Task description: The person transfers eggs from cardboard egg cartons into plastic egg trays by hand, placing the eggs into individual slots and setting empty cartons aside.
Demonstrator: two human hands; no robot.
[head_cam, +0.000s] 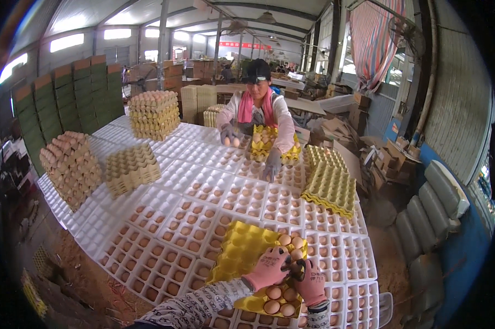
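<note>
A yellow egg tray (239, 246) lies at an angle in front of me on top of white foam trays. Its left part has bare cups, while brown eggs (274, 292) sit along its right side. My left hand (272, 265), in a pink glove with dark fingertips, reaches over the tray's middle with curled fingers. Close beside it, my right hand (311, 281), gloved alike, bends its fingers down at the tray's right edge. The fingertips of both hands are at the eggs, and whatever lies beneath them is hidden.
White foam trays (169, 197) cover the table, many cups holding eggs. Across it a co-worker's gloved hands (273, 162) handle eggs around another yellow tray (264, 140). Stacked egg trays (329, 181) stand right; egg-filled stacks (71, 168) and a pulp-tray stack (132, 168) stand left.
</note>
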